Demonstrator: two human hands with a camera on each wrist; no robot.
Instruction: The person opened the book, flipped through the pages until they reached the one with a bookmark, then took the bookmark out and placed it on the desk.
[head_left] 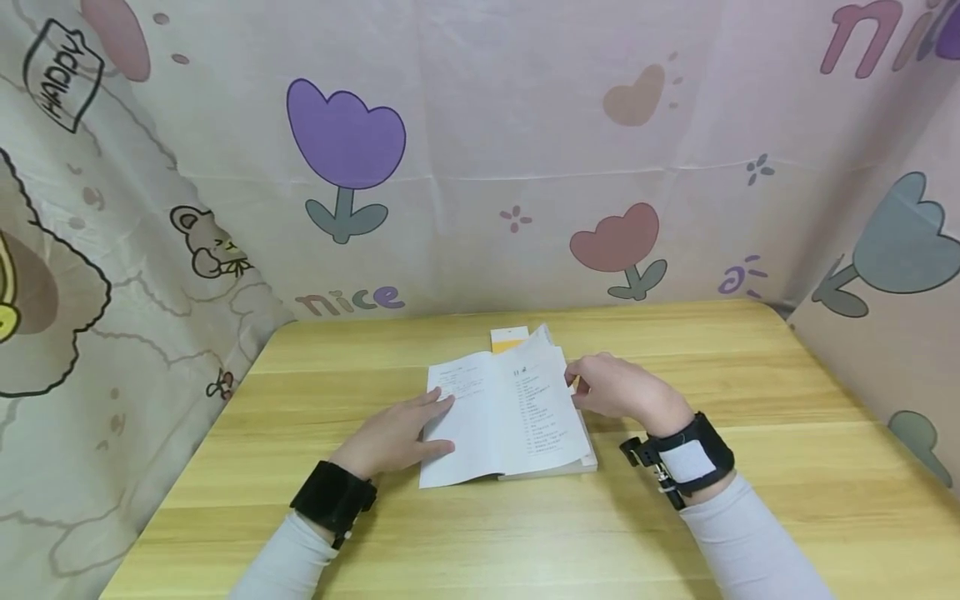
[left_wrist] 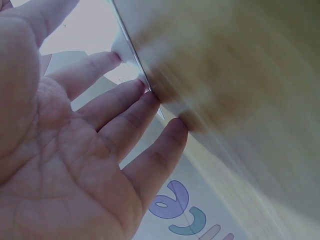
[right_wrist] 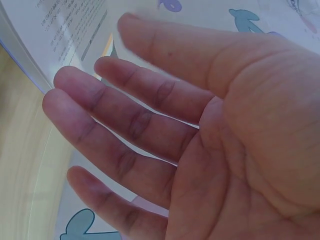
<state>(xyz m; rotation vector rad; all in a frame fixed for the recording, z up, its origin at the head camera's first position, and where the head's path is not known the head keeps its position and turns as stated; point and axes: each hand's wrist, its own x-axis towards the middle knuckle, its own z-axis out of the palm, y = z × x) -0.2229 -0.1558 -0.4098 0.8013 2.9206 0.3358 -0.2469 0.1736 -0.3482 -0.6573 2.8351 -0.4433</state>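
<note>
An open book point(head_left: 517, 417) with printed pages lies on the wooden table. My left hand point(head_left: 401, 433) rests on its left page with the fingers spread; in the left wrist view, that hand's fingers point(left_wrist: 150, 155) reach straight to the page edge and tabletop. At the right edge of the book is my right hand point(head_left: 618, 387). The right wrist view shows this hand point(right_wrist: 165, 130) with loosely bent fingers, the thumb apart and nothing gripped, close to a raised printed page point(right_wrist: 60, 30). The right page's top corner stands up a little.
A small white and orange item point(head_left: 509, 337) lies just behind the book, partly covered by it. The wooden table point(head_left: 337, 400) extends around the book, bounded by a patterned cloth point(head_left: 480, 125) at the back and both sides.
</note>
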